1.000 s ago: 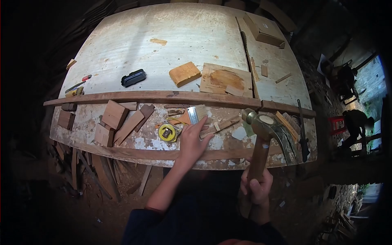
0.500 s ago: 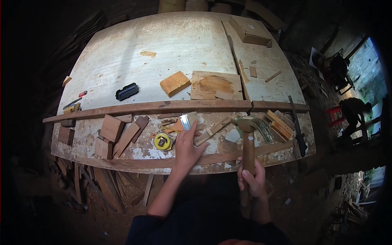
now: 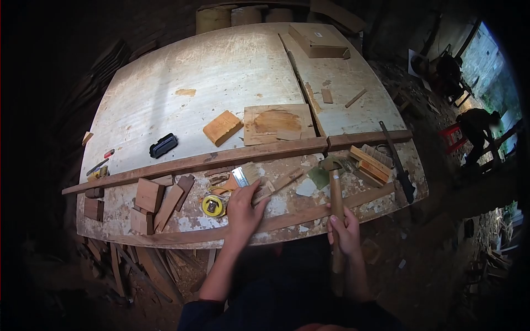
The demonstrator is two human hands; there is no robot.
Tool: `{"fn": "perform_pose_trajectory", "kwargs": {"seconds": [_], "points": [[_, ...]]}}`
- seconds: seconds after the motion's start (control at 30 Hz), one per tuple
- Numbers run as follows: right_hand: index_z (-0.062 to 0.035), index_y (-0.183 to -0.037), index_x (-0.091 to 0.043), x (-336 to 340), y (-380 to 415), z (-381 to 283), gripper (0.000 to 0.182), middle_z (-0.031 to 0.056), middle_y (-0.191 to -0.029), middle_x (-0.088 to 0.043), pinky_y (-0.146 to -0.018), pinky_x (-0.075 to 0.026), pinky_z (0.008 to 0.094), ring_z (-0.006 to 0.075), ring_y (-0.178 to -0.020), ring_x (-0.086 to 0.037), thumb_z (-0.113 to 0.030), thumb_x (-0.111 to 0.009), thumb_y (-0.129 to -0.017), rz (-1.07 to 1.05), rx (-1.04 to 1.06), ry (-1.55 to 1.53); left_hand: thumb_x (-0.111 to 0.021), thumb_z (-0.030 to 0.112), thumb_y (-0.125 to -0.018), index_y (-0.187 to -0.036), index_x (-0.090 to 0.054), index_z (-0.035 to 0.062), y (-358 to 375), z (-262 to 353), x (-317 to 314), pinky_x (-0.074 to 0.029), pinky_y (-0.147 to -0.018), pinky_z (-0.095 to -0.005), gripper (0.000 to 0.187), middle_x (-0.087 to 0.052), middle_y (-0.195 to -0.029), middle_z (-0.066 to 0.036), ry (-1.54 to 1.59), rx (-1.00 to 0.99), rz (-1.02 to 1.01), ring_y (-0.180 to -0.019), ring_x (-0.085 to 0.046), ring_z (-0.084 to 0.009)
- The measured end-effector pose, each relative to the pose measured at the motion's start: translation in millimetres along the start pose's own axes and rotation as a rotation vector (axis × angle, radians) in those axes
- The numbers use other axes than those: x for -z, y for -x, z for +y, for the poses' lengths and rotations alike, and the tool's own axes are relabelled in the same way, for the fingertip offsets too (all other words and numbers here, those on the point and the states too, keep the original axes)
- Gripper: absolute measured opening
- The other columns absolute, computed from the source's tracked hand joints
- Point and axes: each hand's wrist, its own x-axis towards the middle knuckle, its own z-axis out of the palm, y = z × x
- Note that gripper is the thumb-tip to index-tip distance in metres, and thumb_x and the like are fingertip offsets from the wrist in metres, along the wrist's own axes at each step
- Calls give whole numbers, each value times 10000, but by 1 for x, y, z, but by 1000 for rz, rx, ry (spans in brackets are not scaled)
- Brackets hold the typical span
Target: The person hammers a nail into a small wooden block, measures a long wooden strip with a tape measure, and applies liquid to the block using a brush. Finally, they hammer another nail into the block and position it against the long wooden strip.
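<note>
My right hand [image 3: 345, 230] is wrapped round the wooden handle of a claw hammer [image 3: 336, 190], whose head is over the front strip of the workbench. A greenish flat piece [image 3: 319, 177] shows beside the hammer head. My left hand [image 3: 244, 214] is at the paintbrush [image 3: 247, 174], with thumb and forefinger apart; the brush has pale bristles, a metal band and an orange handle. Just left of that hand lies a yellow tape measure [image 3: 213, 206]. A narrow wooden piece [image 3: 286, 179] lies to the right of the left hand.
Wood blocks [image 3: 149, 196] stand at the front left. A long wooden rail [image 3: 221, 159] crosses the bench [image 3: 149, 94]. Beyond it are a black tray [image 3: 164, 145], an orange-brown block [image 3: 223, 128] and a cardboard box [image 3: 318, 41]. A handsaw [image 3: 403, 176] lies at right. Another person [image 3: 479, 132] bends over, far right.
The hammer has moved down and away from me, its head now nearer the bench. My left hand has stayed by the brush, its fingers more bent. The whole view has shifted slightly.
</note>
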Motion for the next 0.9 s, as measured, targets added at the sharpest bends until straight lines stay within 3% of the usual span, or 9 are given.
{"fn": "perform_pose_trajectory", "kwargs": {"seconds": [0.13, 0.27, 0.3, 0.37, 0.43, 0.57, 0.67, 0.77, 0.9], "points": [[42, -1445, -529, -1, -7, 14, 398, 41, -758, -587, -468, -442, 230, 90, -500, -532, -122, -560, -1084, 29, 34, 7, -855, 188, -874, -1190, -742, -1, -25, 15, 2, -567, -823, -434, 386, -748, -944, -160, 75, -125, 30, -884, -713, -346], [41, -1427, -542, 1, -10, 14, 387, 28, -789, -595, -489, -453, 232, 76, -544, -540, -101, -598, -1072, -1, 17, -38, -770, 223, -938, -1023, -776, 31, -86, 43, -7, -582, -714, -478, 211, -757, -817, -181, 39, -118, -260, -753, -740, -385], [41, -1429, -542, 3, -10, 15, 389, 28, -793, -596, -490, -454, 233, 76, -546, -542, -99, -599, -1071, -10, 7, -41, -776, 246, -935, -1040, -800, 45, -101, 40, -18, -584, -714, -432, 228, -770, -825, -166, -86, -77, -334, -731, -749, -334], [39, -1434, -540, 4, -10, 17, 394, 29, -800, -598, -493, -458, 235, 76, -550, -547, -97, -602, -1069, -16, 5, -47, -783, 279, -922, -1003, -811, 48, -123, 24, -41, -588, -733, -449, 246, -775, -848, -165, -142, -156, -392, -748, -751, -348], [34, -1424, -536, 9, -9, 19, 384, 28, -810, -597, -508, -471, 235, 78, -561, -559, -86, -606, -1066, -35, 6, -58, -786, 244, -881, -901, -808, 44, -133, 28, -55, -586, -789, -511, 202, -764, -851, -197, -78, -100, -485, -825, -744, -406], [26, -1414, -532, 10, -12, 26, 369, 26, -820, -599, -526, -487, 238, 81, -576, -572, -74, -602, -1065, -62, 8, -109, -776, 300, -884, -885, -806, 59, -130, 33, -75, -582, -776, -529, 243, -744, -823, -213, -179, -209, -434, -792, -733, -418], [21, -1412, -532, 12, -10, 22, 367, 28, -823, -599, -533, -494, 244, 84, -585, -579, -70, -602, -1064, -85, -6, -146, -810, 249, -869, -947, -814, 54, -131, 32, -83, -595, -760, -491, 210, -759, -843, -207, -238, -228, -463, -790, -746, -396], [23, -1413, -537, 12, -12, 21, 370, 34, -815, -594, -531, -489, 247, 88, -587, -576, -77, -604, -1063, -85, -25, -146, -738, 227, -876, -819, -755, 17, -130, 38, -86, -579, -746, -548, 218, -716, -775, -243, -288, -258, -431, -763, -725, -438], [28, -1414, -543, 7, -13, 19, 369, 38, -812, -595, -527, -484, 247, 91, -575, -565, -85, -598, -1067, -69, -23, -129, -733, 257, -893, -877, -786, 39, -134, 34, -92, -591, -715, -537, 225, -709, -748, -245, -391, -315, -415, -731, -727, -444]]}}
